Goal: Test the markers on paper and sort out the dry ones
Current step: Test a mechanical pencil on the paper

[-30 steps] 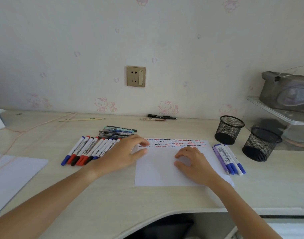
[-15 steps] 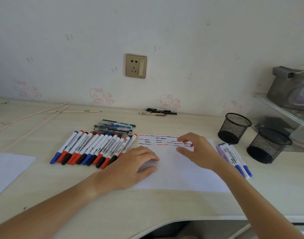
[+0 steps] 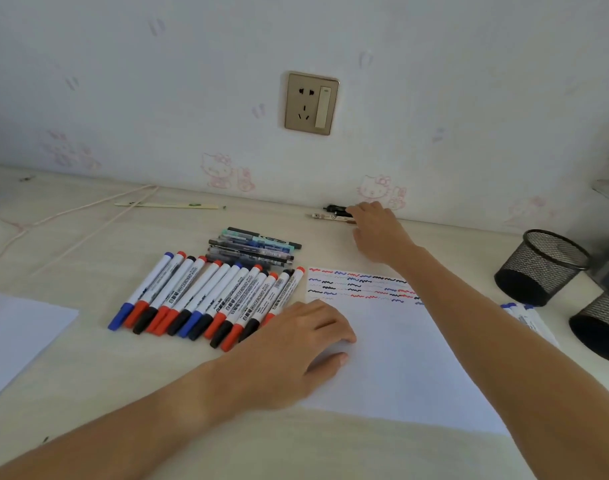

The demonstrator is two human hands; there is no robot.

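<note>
Head view, the only one: left hand lies flat w/ fingers straight, pressing the near left edge of the test paper on the desk. Right hand is stretched far out to the back by the wall, fingers on the thin pens lying there. Can't tell if it has one pinched yet or is just touching; the fingers hide that part. Big row of markers w/ red, blue & black caps sits just left of the paper, side by side. A stack of darker pens lies behind the row. Top of the paper has lines of squiggles in red, blue & black, so lots of tests look done. A few blue markers lie to the right of the paper, near two black mesh cups. Step now, I think: getting the next pen to try. Next it needs a good pinch on one thin pen, bring it to the paper, cap off, then scribble on a blank bit.
</note>
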